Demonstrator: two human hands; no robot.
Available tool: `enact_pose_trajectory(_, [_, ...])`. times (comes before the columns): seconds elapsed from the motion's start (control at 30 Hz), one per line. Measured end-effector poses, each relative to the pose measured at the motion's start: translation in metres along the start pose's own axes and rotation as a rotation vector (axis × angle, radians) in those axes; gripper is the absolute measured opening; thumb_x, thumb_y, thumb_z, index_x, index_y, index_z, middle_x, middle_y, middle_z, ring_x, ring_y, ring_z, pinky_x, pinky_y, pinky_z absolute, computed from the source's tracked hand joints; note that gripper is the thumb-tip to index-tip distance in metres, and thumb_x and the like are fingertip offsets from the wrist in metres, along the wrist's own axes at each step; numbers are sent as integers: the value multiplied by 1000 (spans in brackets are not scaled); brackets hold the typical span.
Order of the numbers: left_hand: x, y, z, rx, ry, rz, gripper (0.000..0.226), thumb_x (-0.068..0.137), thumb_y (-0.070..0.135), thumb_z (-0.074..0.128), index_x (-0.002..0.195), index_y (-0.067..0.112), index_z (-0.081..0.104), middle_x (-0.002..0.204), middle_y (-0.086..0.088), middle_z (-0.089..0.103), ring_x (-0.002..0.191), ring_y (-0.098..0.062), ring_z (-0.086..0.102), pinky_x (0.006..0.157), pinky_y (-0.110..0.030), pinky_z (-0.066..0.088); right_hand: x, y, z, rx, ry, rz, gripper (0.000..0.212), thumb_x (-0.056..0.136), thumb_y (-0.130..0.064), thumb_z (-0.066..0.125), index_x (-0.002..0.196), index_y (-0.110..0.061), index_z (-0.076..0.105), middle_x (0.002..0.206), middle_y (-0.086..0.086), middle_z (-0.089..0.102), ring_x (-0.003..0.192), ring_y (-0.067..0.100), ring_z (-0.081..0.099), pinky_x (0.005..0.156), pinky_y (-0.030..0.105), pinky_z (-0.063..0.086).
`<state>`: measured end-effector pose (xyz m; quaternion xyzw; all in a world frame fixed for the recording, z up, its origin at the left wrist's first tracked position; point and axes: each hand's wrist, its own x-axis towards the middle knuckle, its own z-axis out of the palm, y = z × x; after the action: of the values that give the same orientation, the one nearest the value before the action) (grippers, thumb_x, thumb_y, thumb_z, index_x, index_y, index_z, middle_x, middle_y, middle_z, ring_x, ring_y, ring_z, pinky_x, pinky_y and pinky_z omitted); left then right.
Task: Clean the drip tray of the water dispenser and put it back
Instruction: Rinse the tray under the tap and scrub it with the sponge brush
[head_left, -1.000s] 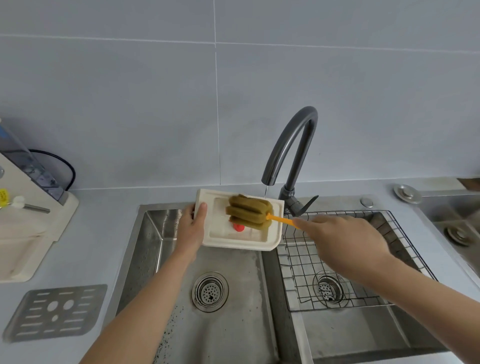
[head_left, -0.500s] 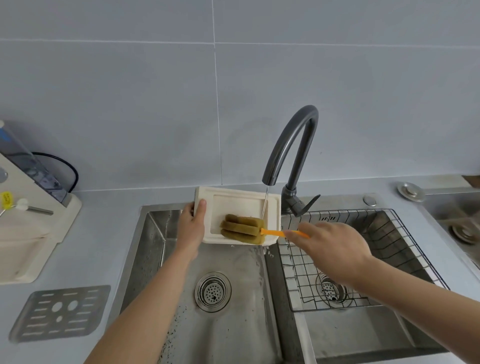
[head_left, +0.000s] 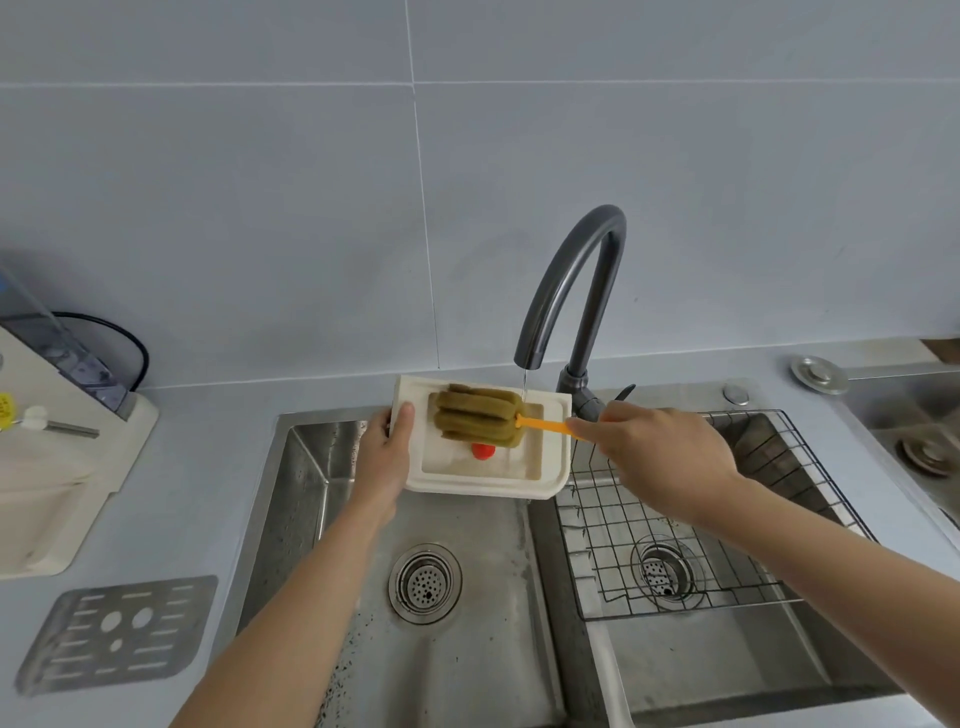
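Left hand (head_left: 383, 457) clamps one tray (head_left: 551, 470) by its left rim, held over the left of two basins (head_left: 306, 519); right hand (head_left: 657, 454) pinches one brush (head_left: 480, 418), sponge inside tray under tap (head_left: 571, 291) stream; one red float (head_left: 482, 451); one grate (head_left: 117, 631) on counter, one dispenser (head_left: 57, 457) left

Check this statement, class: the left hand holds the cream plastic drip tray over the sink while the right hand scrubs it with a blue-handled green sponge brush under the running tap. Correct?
Not quite. In the head view the green sponge brush has an orange handle, not blue. The rest stands: left hand, cream plastic drip tray, right hand, grey tap.
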<state>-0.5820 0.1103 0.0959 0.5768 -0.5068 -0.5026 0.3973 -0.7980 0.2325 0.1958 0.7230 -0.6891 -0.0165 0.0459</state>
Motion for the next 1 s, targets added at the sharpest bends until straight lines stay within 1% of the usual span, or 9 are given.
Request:
enact_pose_trajectory(0.07, [0, -1, -1, -8, 0, -5, 36, 93, 39, 40, 109, 9, 54, 93, -6, 60, 88, -25, 58, 75, -39, 48, 1, 0, 4, -8, -8, 7, 60, 88, -6, 39, 137, -39, 31, 100, -6, 54, 66, 20, 44, 51, 27, 29])
enact_pose_trajectory(0.2, [2, -3, -6, 2, 32, 42, 37, 93, 37, 41, 111, 7, 54, 94, -3, 61, 85, -16, 56, 64, -23, 43, -8, 3, 12, -62, -45, 31, 56, 87, -6, 37, 135, -35, 30, 106, -4, 55, 76, 23, 57, 55, 28, 31])
enact_pose_trajectory(0.33, [4, -2, -7, -24, 72, 66, 40, 93, 35, 43, 119, 6, 51, 107, -5, 59, 95, -18, 55, 66, -22, 41, -20, 5, 14, -100, -77, 89, 55, 89, -9, 35, 137, -33, 26, 111, -4, 52, 85, 22, 59, 56, 30, 31])
enact_pose_trajectory(0.47, [3, 2, 1, 9, 76, 112, 35, 92, 32, 45, 117, 8, 51, 98, 0, 57, 89, -16, 53, 66, -19, 40, -31, 2, 13, -138, -126, 99, 53, 89, -9, 40, 136, -28, 26, 114, -3, 48, 90, 21, 60, 57, 29, 34])
enact_pose_trajectory(0.57, [3, 3, 12, 4, 56, 124, 29, 93, 31, 45, 113, 11, 52, 87, 7, 55, 80, -9, 52, 67, -21, 42, -40, 1, 12, -143, -167, 88, 50, 89, -8, 41, 135, -25, 29, 112, -2, 50, 91, 21, 60, 59, 29, 34])
enact_pose_trajectory(0.67, [3, 0, 22, 55, 29, 152, 16, 93, 31, 45, 104, 21, 49, 82, 13, 54, 74, 1, 50, 60, -12, 41, -50, 2, 13, -99, -206, 84, 50, 89, -7, 39, 135, -25, 30, 113, -1, 53, 95, 23, 60, 63, 31, 39])
enact_pose_trajectory(0.77, [1, -3, 28, 23, 11, 154, 13, 93, 29, 45, 102, 21, 49, 82, 14, 55, 76, 0, 51, 65, -19, 42, -54, 6, 13, -19, -199, 116, 53, 87, -6, 36, 134, -31, 33, 115, -4, 56, 93, 24, 62, 66, 32, 45])
enact_pose_trajectory(0.9, [3, -3, 25, -3, 21, 137, 23, 93, 31, 44, 108, 15, 53, 85, 11, 57, 79, -8, 53, 68, -26, 44, -52, 2, 15, 42, -184, 119, 60, 85, -4, 35, 136, -35, 30, 114, -5, 57, 91, 26, 60, 60, 30, 36])
enact_pose_trajectory(1.0, [7, -1, 14, 48, 13, 150, 35, 92, 35, 44, 117, 12, 51, 91, 6, 58, 84, -13, 55, 75, -33, 46, -50, -5, 20, 15, -187, 80, 58, 86, -5, 35, 137, -31, 28, 112, -3, 56, 80, 25, 55, 48, 27, 27])
